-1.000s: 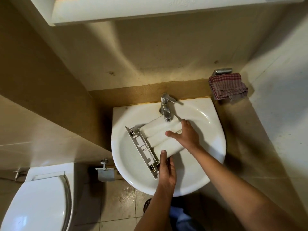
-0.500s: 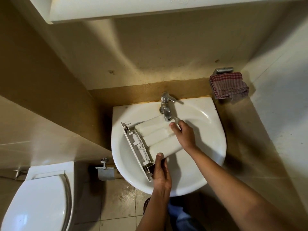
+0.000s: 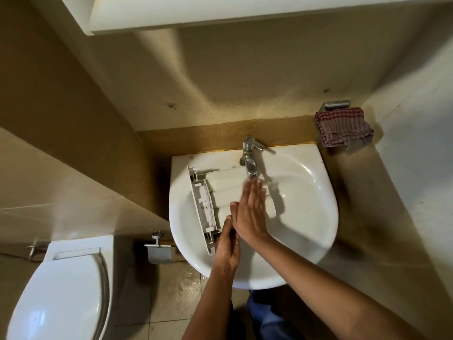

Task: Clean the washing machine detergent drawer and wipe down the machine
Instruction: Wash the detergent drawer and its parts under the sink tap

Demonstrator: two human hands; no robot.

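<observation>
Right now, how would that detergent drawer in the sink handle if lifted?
Probably stiff: the detergent drawer is ribbed moulded plastic. Likely light; the left hand alone grips its near end. Possibly slippery, lying under the faucet with the right hand flat on it.

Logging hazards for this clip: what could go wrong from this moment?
1. The left hand holds only the near corner of the drawer, which lies across the sink; the plastic may slip from that grip.
2. The right hand lies flat on the drawer just under the tap spout; its fingertips may knock it.
</observation>
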